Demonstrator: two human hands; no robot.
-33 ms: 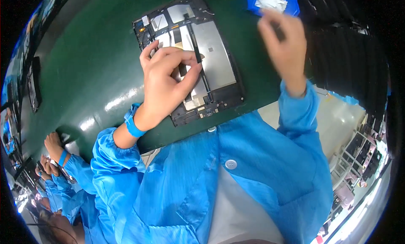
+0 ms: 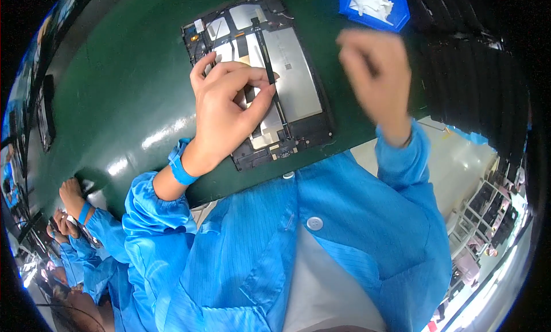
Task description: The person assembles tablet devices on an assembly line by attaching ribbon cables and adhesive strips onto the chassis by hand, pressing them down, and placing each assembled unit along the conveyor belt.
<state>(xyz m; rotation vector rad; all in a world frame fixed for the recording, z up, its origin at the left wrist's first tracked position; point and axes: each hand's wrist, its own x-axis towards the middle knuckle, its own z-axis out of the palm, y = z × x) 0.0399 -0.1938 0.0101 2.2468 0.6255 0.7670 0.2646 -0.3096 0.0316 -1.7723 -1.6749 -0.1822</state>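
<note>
One long black strip runs across the silver inside of an opened tablet; the left hand pinches it between thumb and forefinger, apparently to steady it. The tablet lies flat on the green table, near the person's edge, probably for easy reach. The right hand, blurred, hangs between the tablet and a blue tray, fingers curled; whether it grips anything, I cannot tell. The tray presumably keeps its white scraps together.
</note>
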